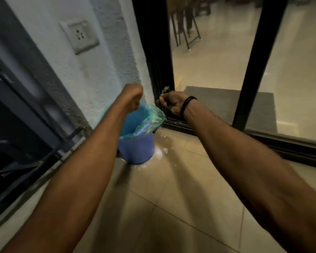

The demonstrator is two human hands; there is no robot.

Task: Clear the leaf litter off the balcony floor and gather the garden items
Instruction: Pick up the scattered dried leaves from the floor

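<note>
Keep left hand (133,96) fisted above bin (137,143); release debris (165,89) pinched in right hand (171,105) over liner (153,119).

Left hand (133,99) hides its fingers; bin (137,143) contents unseen

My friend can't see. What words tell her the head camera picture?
Two bare arms reach over a blue bin lined with a greenish bag. The left hand is fisted; the right hand pinches small debris.
</note>
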